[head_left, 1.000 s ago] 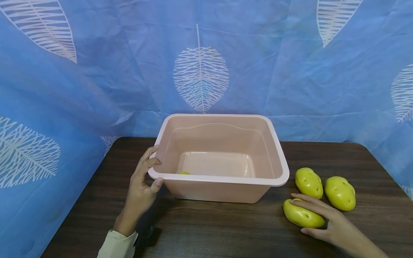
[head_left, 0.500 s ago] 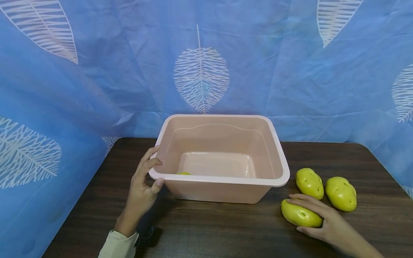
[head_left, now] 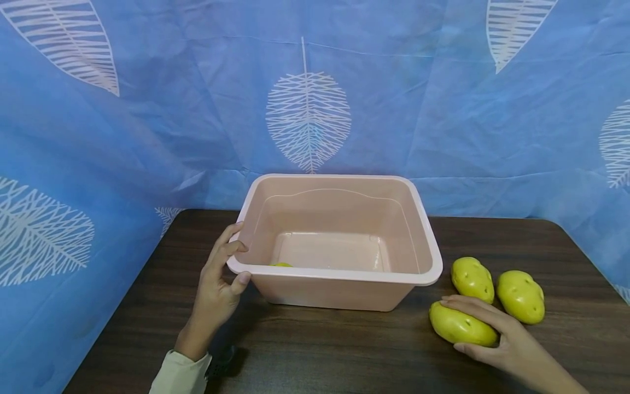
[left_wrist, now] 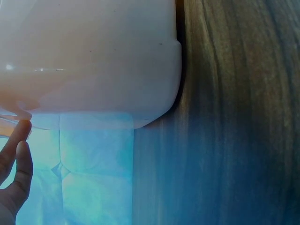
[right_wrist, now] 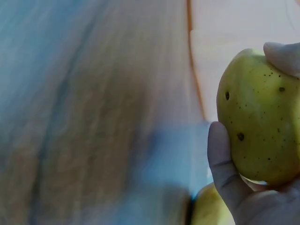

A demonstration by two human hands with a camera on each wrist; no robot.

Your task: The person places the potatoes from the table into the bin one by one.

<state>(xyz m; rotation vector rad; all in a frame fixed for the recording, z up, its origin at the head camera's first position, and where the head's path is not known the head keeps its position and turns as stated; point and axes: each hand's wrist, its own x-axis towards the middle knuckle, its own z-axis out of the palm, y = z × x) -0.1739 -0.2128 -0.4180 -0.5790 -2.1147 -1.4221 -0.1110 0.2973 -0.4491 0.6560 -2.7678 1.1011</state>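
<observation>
A pale pink plastic basin stands at the middle of the table. At its left front corner my left hand grips the rim, fingertips over the edge and thumb at the front; the left wrist view shows fingers at the basin's rim. My right hand holds a yellow-green potato, its fingers over the top and thumb along the near side. In the right wrist view the dark-pitted potato sits between thumb and fingers. Inside the basin a bit of something yellow-green shows, mostly hidden by the front wall.
Behind the right hand lie two more potatoes, one nearer the basin and one farther right. The dark wooden table backs onto a blue cloth with white leaf prints.
My right hand's fingers have settled farther round the potato, which has shifted and tilted slightly. My left hand and the basin have stayed in place.
</observation>
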